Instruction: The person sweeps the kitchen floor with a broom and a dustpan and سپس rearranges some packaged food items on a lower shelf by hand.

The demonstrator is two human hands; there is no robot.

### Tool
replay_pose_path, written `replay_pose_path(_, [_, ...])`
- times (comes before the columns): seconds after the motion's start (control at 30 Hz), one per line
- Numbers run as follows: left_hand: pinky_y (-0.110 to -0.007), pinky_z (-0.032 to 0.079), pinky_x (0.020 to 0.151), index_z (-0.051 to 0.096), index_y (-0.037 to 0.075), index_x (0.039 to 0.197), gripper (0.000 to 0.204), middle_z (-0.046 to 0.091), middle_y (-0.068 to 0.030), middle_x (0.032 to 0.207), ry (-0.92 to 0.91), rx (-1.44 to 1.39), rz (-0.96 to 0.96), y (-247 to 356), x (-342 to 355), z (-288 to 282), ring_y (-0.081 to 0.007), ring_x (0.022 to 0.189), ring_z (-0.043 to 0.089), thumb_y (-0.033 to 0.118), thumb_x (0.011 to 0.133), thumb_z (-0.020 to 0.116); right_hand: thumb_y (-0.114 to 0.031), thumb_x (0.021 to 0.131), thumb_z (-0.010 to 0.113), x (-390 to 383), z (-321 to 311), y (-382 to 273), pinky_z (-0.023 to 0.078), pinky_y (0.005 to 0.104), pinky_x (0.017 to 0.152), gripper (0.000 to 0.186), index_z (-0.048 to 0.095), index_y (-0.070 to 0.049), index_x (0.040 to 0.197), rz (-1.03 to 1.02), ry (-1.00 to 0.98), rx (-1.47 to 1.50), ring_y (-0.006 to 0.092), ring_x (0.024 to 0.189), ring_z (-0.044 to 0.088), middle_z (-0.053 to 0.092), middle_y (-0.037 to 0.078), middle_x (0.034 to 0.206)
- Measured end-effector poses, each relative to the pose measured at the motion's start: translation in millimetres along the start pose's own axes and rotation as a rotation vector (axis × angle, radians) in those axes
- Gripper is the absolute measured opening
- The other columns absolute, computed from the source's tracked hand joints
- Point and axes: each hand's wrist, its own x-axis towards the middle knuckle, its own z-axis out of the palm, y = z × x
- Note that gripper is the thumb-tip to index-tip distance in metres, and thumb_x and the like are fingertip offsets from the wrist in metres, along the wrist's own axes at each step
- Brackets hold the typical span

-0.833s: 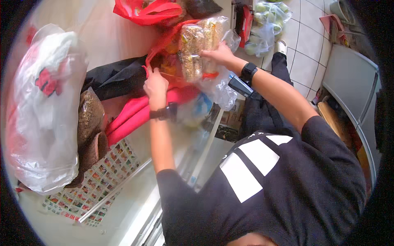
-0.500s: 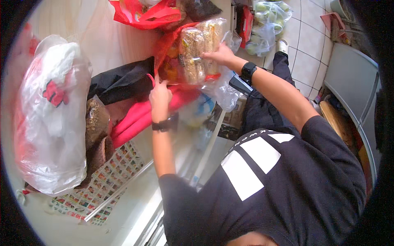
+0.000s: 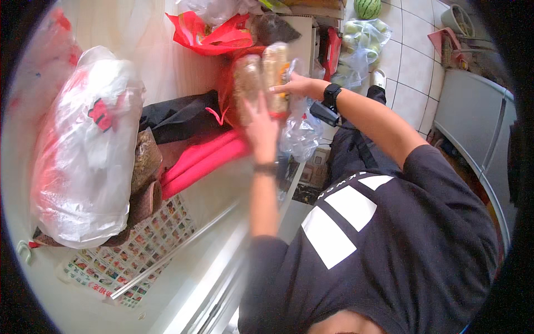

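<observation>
Two clear plastic packs of light-brown, grainy food stand side by side at the mouth of a red bag (image 3: 225,89). My right hand (image 3: 299,86) grips the right pack (image 3: 275,64) from its right side, thumb across the front. On the left pack (image 3: 246,75), my left hand (image 3: 261,125) lies with its fingers stretched out and apart, slightly blurred by motion. A thin pink strap (image 3: 216,116) sticks up from the bag's left side. Crumpled clear plastic (image 3: 303,131) hangs below my right hand. What else the red bag holds is hidden.
A large white plastic bundle (image 3: 92,161) fills the left, beside black cloth (image 3: 181,114) and a bright pink roll (image 3: 206,156). Another red bag (image 3: 208,36) lies behind. On the tiled floor are a bag of round green produce (image 3: 361,42) and a watermelon (image 3: 367,8).
My left hand has let go of the pink strap and moved right onto the left pack. My right hand keeps its grip, and the packs have shifted slightly. The view has moved a little.
</observation>
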Motion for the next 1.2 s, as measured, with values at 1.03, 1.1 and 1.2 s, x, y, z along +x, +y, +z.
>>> replay_pose_path(1.03, [-0.045, 0.029, 0.102, 0.033, -0.004, 0.13, 0.066, 0.035, -0.0229, 0.131, 0.492, -0.942, -0.014, 19.9, -103.1, 43.3, -0.037, 0.121, 0.035, 0.017, 0.076, 0.064, -0.014, 0.071, 0.061, -107.3, 126.2, -5.1, 0.051, 0.0413, 0.059, 0.019, 0.062, -0.005, 0.088, -0.509, -0.196, -1.369, 0.0297, 0.068, 0.064, 0.064, 0.014, 0.072])
replay_pose_path(1.1, [-0.045, 0.031, 0.101, 0.034, -0.004, 0.128, 0.062, 0.037, -0.0225, 0.129, 0.52, -0.952, -0.058, 17.2, -106.5, 39.1, -0.0357, 0.118, 0.037, 0.017, 0.077, 0.062, -0.019, 0.072, 0.062, -104.9, 107.0, -17.0, 0.052, 0.0448, 0.07, 0.034, 0.061, -0.002, 0.101, -0.682, -0.429, -1.063, 0.0337, 0.077, 0.064, 0.066, 0.016, 0.085])
replay_pose_path(1.2, [-0.043, 0.033, 0.099, 0.036, -0.005, 0.126, 0.058, 0.039, -0.0219, 0.126, 0.555, -0.975, -0.118, 16.7, -112.4, 34.8, -0.0338, 0.115, 0.04, 0.018, 0.078, 0.06, -0.019, 0.073, 0.062, -134.1, 69.7, -42.3, 0.05, 0.0429, 0.08, 0.046, 0.056, -0.001, 0.114, -0.905, -0.358, -0.75, 0.0352, 0.089, 0.062, 0.064, 0.021, 0.098])
